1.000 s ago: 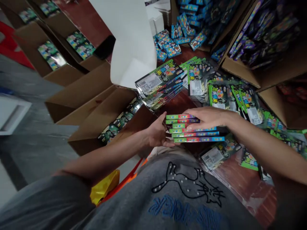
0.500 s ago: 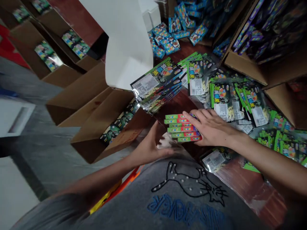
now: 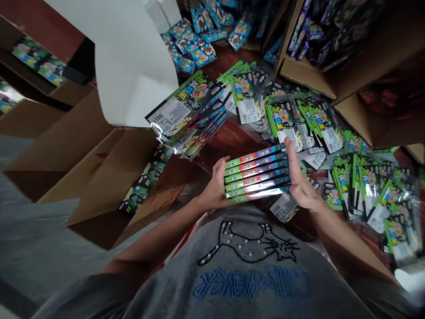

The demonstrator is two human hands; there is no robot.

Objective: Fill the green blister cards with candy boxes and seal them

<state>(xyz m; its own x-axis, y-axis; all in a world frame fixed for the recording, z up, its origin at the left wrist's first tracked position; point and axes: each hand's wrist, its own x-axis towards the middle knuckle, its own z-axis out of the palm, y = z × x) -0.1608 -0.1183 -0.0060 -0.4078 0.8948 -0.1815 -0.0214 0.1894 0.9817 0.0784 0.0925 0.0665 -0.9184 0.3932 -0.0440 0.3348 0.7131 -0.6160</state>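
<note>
A stack of slim, colourful boxes (image 3: 255, 173), green, red, blue and purple along their edges, is held between my two hands in front of my shirt. My left hand (image 3: 217, 186) grips the green end, fingers bent around it. Against the purple and blue end presses my right hand (image 3: 299, 179), its thumb side upright along the boxes. Just beyond the stack lies a pile of black and green printed plastic pouches (image 3: 186, 102) with white labels. One more such pouch (image 3: 282, 206) rests near my right wrist.
Open cardboard boxes (image 3: 96, 177) stand at the left, with dark green packs (image 3: 139, 186) inside. A white curved panel (image 3: 136, 71) rises behind them. More pouches (image 3: 365, 177) cover the table at right. Blue small boxes (image 3: 195, 44) and a carton of purple packs (image 3: 305, 35) sit farther back.
My left hand has moved from beside the stack onto its green end. The right hand has shifted from over the stack to its far end, uncovering the blue and purple part. The view has turned right.
</note>
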